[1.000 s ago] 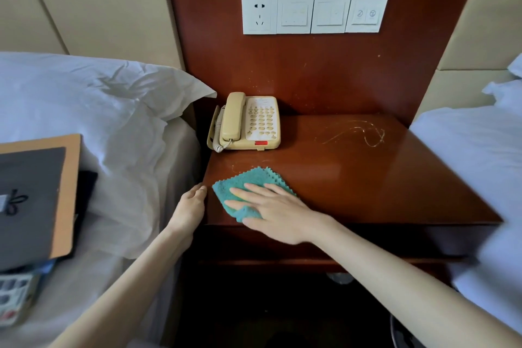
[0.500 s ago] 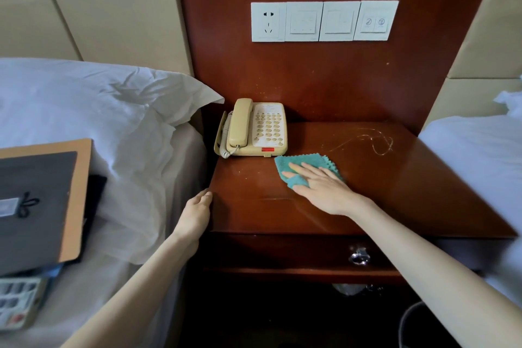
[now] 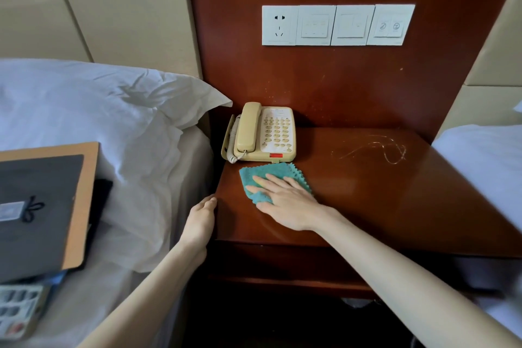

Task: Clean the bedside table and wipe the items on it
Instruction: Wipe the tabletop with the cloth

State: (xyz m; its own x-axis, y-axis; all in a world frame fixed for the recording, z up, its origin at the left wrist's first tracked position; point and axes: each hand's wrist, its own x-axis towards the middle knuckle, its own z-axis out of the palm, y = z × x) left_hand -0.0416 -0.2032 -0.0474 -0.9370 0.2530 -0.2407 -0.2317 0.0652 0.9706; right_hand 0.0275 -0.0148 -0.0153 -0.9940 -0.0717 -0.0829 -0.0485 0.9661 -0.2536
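Observation:
A dark red wooden bedside table (image 3: 381,200) stands between two beds. A beige corded telephone (image 3: 261,133) sits at its back left corner. A teal cloth (image 3: 265,174) with a zigzag edge lies flat just in front of the telephone, and my right hand (image 3: 285,202) presses down on it with fingers spread, thumb under a fold. My left hand (image 3: 202,217) rests against the table's left edge, fingers together, holding nothing. A thin, pale tangled thread or wire (image 3: 378,150) lies at the table's back right.
The left bed has a white pillow (image 3: 107,116), a brown-edged dark folder (image 3: 36,206) and a remote control (image 3: 19,311). A second white bed (image 3: 485,161) borders the right side. A socket and switch panel (image 3: 337,25) is on the wooden back wall.
My right hand slid the cloth from the front left corner toward the back in front of the telephone, then a little leftward. The left hand stayed on the table's left edge.

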